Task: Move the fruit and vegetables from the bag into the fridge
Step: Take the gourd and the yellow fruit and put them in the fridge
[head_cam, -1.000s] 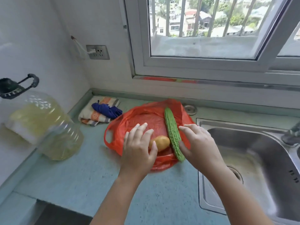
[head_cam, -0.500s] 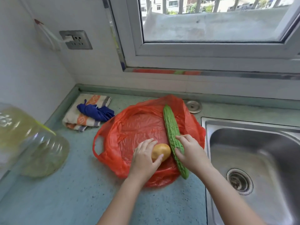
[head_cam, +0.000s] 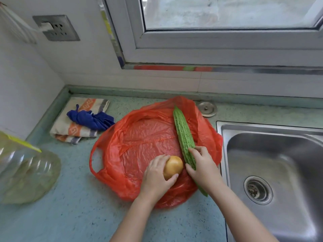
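A red plastic bag [head_cam: 139, 142] lies spread flat on the green counter. On it rest a long green bitter gourd [head_cam: 183, 135], lying lengthwise away from me, and a round yellow-brown potato [head_cam: 173, 165] beside its near half. My left hand [head_cam: 157, 177] is wrapped around the potato from the left. My right hand [head_cam: 202, 166] grips the gourd's near half, fingers curled over it. The gourd's near tip pokes out below my right wrist. No fridge is in view.
A steel sink [head_cam: 272, 172] with a drain lies to the right of the bag. A striped towel [head_cam: 76, 126] with a blue cloth [head_cam: 90, 117] sits at the back left. A large clear oil jug [head_cam: 22, 172] stands at the left. A round metal cap [head_cam: 207, 108] lies behind the bag.
Both hands have come down from hovering over the bag and closed, the left on the potato, the right on the gourd. My view has tilted down and moved closer.
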{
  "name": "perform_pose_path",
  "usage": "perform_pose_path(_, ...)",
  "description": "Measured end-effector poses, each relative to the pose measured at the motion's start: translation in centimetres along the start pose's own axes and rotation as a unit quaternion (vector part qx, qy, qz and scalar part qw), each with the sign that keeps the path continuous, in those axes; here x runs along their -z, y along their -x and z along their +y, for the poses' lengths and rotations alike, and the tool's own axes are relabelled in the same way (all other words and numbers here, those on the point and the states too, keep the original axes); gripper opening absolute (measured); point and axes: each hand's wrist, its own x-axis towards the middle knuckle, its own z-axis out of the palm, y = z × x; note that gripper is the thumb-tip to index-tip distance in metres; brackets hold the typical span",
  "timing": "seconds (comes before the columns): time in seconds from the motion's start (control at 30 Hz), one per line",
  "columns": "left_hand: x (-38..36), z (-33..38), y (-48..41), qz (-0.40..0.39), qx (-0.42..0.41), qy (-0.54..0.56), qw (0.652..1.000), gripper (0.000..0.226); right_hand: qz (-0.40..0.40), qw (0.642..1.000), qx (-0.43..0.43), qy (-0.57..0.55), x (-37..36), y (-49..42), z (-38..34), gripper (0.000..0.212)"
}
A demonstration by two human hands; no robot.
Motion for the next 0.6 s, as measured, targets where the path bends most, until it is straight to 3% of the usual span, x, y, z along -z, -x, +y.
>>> perform_pose_path(0.27, 0.0, -0.2, -0.2, -0.014, 0.024, 0.036, 0.999, 0.065, -0.002, 1.0, -0.026, -0.004, -0.8, -0.3, 0.3, 0.064)
perform_pose_path(0.6, 0.9, 0.0, 0.1, 0.02, 0.088, 0.105, 0.99, 0.063, 0.015, 0.987, -0.059, -0.148, -0.7, -0.1, 0.3, 0.062)
